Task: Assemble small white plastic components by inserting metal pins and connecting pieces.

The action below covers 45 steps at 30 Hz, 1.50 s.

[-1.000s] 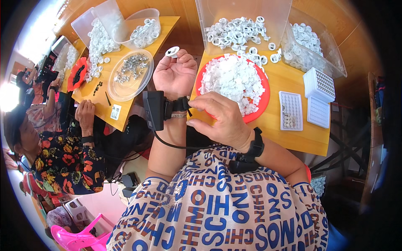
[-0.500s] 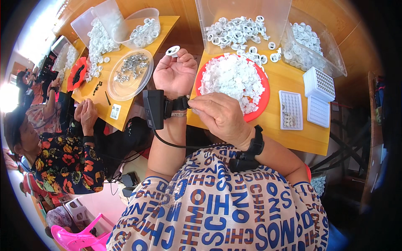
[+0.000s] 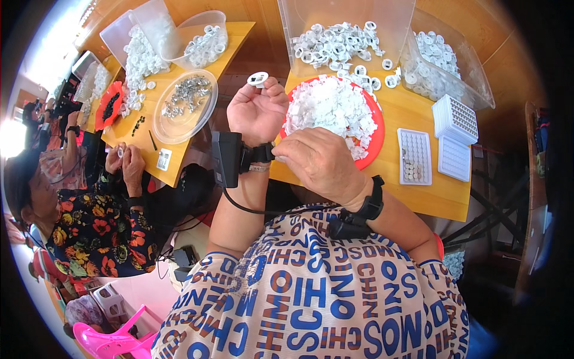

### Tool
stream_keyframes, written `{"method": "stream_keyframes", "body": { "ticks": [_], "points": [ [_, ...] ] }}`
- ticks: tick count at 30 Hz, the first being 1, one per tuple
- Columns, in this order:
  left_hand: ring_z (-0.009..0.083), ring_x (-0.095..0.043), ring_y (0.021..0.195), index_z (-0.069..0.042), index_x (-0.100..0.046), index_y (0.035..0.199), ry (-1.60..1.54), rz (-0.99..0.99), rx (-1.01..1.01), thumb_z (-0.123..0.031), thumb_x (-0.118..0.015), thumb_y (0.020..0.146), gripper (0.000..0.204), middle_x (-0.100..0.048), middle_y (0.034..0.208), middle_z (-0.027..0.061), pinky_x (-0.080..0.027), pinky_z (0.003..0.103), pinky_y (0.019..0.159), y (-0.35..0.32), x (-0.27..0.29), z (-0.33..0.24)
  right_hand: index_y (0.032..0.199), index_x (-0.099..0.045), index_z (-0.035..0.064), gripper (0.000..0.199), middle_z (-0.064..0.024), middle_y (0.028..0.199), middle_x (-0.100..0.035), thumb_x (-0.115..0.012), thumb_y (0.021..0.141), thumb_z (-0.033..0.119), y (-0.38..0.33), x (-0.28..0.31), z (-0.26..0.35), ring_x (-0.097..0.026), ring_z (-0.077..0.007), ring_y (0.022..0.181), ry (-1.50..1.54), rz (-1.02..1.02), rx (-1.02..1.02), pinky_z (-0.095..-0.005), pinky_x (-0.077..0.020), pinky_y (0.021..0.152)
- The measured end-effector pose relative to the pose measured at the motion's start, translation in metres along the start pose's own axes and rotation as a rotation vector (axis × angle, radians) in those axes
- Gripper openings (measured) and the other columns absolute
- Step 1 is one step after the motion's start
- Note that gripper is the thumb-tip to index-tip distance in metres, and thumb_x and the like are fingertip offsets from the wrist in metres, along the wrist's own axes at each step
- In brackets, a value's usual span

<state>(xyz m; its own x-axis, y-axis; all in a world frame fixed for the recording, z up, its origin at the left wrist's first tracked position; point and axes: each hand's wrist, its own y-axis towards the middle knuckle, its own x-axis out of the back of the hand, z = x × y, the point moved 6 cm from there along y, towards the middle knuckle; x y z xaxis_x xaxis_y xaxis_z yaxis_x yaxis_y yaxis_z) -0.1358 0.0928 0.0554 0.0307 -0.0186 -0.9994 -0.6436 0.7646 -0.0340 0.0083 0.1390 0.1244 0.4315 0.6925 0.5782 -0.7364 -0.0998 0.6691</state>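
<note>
My left hand (image 3: 257,113) is raised, palm up, left of the red plate. Between its fingertips it pinches a small round white plastic part (image 3: 258,78) with a dark opening in its middle. Just right of the left wrist is my right hand (image 3: 320,161), thumb and fingers pressed together beside the black wrist strap (image 3: 262,154). Anything between those fingertips is too small to make out. White plastic pieces (image 3: 329,107) are heaped on the red plate (image 3: 379,143) behind the right hand.
White ring parts (image 3: 341,45) spill from a clear bin at the back; another clear bin (image 3: 478,90) stands right. White trays (image 3: 415,140) lie on the right of the table. At left, a co-worker's hands (image 3: 128,167) work near a clear dish (image 3: 209,116) of metal bits.
My left hand has shifted a little right and down with the white part, which is tilted differently. My right hand has moved slightly right. The co-worker's hands now show a small white ring.
</note>
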Motion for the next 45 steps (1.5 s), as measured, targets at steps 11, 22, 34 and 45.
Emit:
{"method": "stream_keyframes", "body": {
  "ticks": [11,22,34,45],
  "points": [
    [0.0207,-0.045,0.071,0.001,-0.048,0.089,0.018,0.007,0.154,-0.016,-0.04,0.087,0.019,-0.051,0.08,0.0107,-0.039,0.033,0.066,-0.01,0.007,0.025,0.078,-0.063,0.0059,0.014,-0.0065,0.073,-0.062,-0.074,0.072,0.009,0.003,0.007,-0.002,-0.062,-0.0238,0.068,0.059,0.102,-0.013,-0.0338,-0.0492,0.062],
    [0.0176,-0.043,0.075,-0.001,-0.047,0.088,0.093,0.083,0.369,-0.019,-0.043,0.089,0.019,-0.046,0.078,0.0071,-0.041,0.032,0.07,-0.02,0.002,0.058,0.076,-0.061,0.0045,0.018,-0.0093,0.07,-0.061,-0.075,0.069,0.013,0.002,0.016,-0.017,-0.061,-0.0274,0.064,0.374,0.239,-0.327,-0.0339,-0.047,0.059],
    [0.0168,-0.043,0.075,-0.001,-0.046,0.088,0.114,0.061,0.353,-0.017,-0.045,0.085,0.017,-0.046,0.078,0.0069,-0.039,0.03,0.07,-0.016,0.012,0.049,0.086,-0.068,-0.0002,0.009,-0.0068,0.072,-0.067,-0.066,0.083,0.008,-0.009,0.004,-0.031,-0.062,-0.009,0.068,0.547,0.318,-0.506,-0.0241,-0.0477,0.064],
    [0.0168,-0.043,0.069,0.001,-0.045,0.084,-0.106,0.061,0.165,-0.013,-0.045,0.082,0.014,-0.044,0.078,0.0082,-0.037,0.03,0.065,-0.016,-0.022,0.03,0.092,-0.067,-0.0014,0.012,-0.0032,0.08,-0.067,-0.064,0.084,0.008,-0.024,-0.004,-0.033,-0.06,-0.0074,0.072,0.695,0.273,-0.583,-0.0237,-0.0477,0.065]
  ]
}}
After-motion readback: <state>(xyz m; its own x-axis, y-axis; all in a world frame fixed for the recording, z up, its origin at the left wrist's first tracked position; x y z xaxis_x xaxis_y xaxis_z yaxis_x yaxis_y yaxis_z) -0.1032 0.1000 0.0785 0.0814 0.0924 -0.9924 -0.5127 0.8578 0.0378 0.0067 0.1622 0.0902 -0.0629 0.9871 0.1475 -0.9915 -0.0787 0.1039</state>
